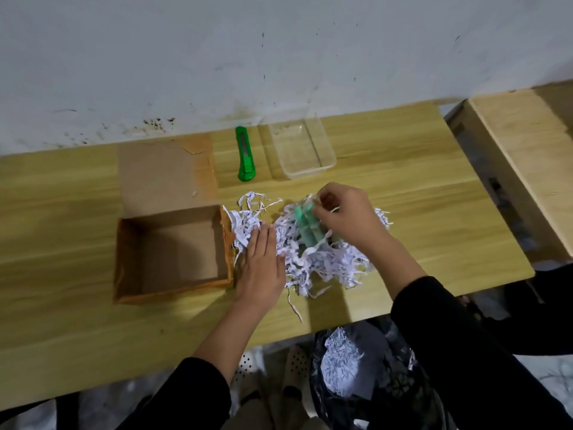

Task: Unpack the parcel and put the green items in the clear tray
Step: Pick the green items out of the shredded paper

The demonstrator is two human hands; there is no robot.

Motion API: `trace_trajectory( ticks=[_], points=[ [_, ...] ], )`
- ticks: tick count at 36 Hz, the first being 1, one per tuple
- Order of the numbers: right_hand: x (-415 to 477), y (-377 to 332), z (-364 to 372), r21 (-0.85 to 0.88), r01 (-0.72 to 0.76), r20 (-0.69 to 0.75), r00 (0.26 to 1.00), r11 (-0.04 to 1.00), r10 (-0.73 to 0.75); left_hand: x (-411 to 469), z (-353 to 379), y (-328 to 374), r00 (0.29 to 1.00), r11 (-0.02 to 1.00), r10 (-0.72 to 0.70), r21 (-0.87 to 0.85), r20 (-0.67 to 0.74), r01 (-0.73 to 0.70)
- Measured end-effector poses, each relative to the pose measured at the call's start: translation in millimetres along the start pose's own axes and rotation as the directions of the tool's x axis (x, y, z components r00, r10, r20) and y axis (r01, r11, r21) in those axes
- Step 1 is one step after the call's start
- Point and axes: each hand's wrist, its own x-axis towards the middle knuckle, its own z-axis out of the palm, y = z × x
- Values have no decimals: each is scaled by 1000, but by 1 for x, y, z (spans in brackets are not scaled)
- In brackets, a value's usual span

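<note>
Right hand (344,212) pinches the top end of the green items (307,226) lying in the shredded paper (328,259), long axis toward the clear tray (302,147) just beyond; left hand (262,262) flat, fingers together, beside the empty box (173,252).

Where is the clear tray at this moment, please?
In the head view the clear tray stands at the far edge of the wooden table near the wall, just right of the green utility knife and beyond the shredded paper.
</note>
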Motion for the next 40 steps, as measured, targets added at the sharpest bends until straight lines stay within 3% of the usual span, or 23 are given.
trace_trajectory(
  ticks=[5,9,16,21,27,32,40],
  points=[
    [4,10,-24,369,-79,-272,944,926,189,-5,2,-5,999,1000,-30,-1,-13,30],
    [6,22,-38,660,-66,-347,857,748,381,-9,-1,-8,999,999,-39,-35,-30,38],
    [14,37,-40,912,-52,-237,741,406,628,-9,-8,-13,993,997,-68,-34,-99,65],
    [24,41,-27,985,-26,-115,623,168,774,-8,-6,-14,991,997,-71,-25,-112,68],
    [38,49,-3,994,-103,22,545,41,838,-7,-3,-16,990,998,-65,-28,-128,62],
    [50,49,2,991,-121,19,536,55,844,-7,-2,-17,989,998,-64,-37,-136,60],
    [44,57,-3,887,-304,-137,546,348,826,-7,-2,-20,990,999,-48,-20,-131,46]
  ],
)
